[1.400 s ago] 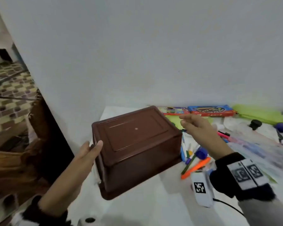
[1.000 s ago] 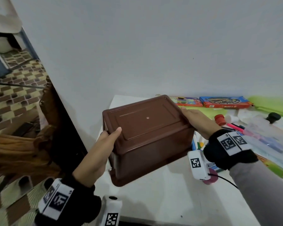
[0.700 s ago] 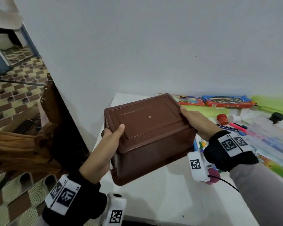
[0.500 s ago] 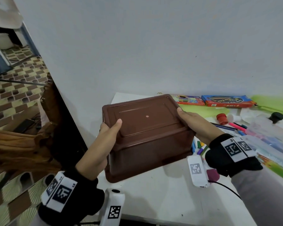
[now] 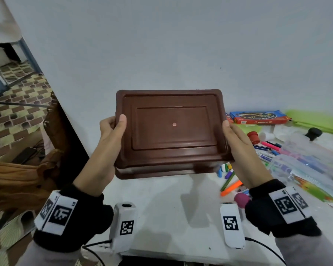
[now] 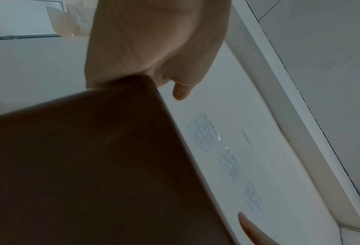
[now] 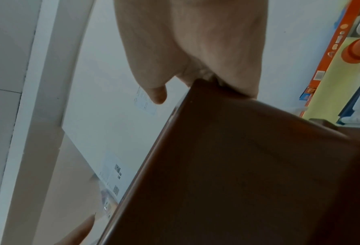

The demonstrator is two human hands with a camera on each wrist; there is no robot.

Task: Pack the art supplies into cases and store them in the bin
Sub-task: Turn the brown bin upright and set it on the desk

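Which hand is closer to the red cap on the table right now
Right. The right hand grips the brown bin's right edge, with the red cap on the table just beyond it. The left hand grips the bin's opposite edge, the whole bin between it and the cap.

The brown bin [image 5: 171, 129] looks like smooth, slightly glossy moulded plastic. Beside the right-hand grip, the clear cases [image 5: 304, 162] are translucent plastic and the red box [image 5: 258, 117] printed card; the tabletop [image 5: 171, 217] is matt white.

The white tabletop [image 5: 167, 212] carries scattered markers [image 5: 231, 186] by the right hand [image 5: 238, 150], plus a boxed set [image 5: 258, 117] (red and blue) beyond it.
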